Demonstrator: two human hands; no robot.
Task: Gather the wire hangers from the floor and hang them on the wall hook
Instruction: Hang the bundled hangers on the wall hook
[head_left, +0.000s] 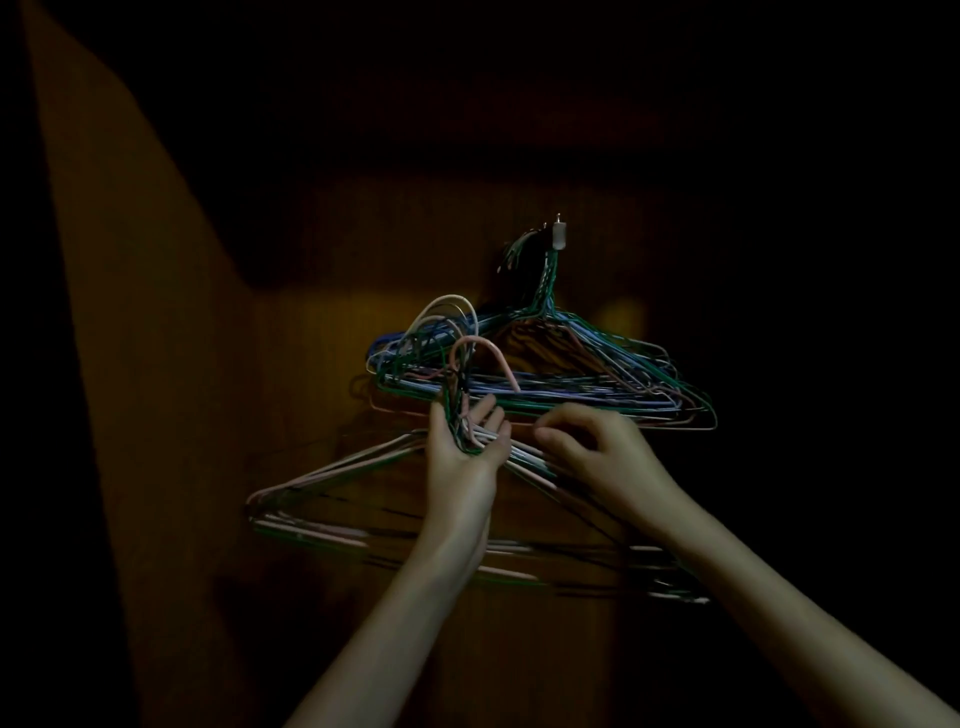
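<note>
A small white wall hook (558, 236) sticks out of a dark wooden wall, and a bundle of coloured wire hangers (597, 374) hangs from it. In front of and below that bundle I hold a second bunch of wire hangers (332, 499), pink, white and green. My left hand (465, 441), palm up, grips their necks, so their hooks (452, 338) stand above my fingers. My right hand (592, 447) has its fingers curled and pinches the wires just right of the necks.
The scene is very dim. The brown wooden wall (311, 312) fills the middle, a lighter angled panel (119, 312) runs down the left, and the rest is in black shadow.
</note>
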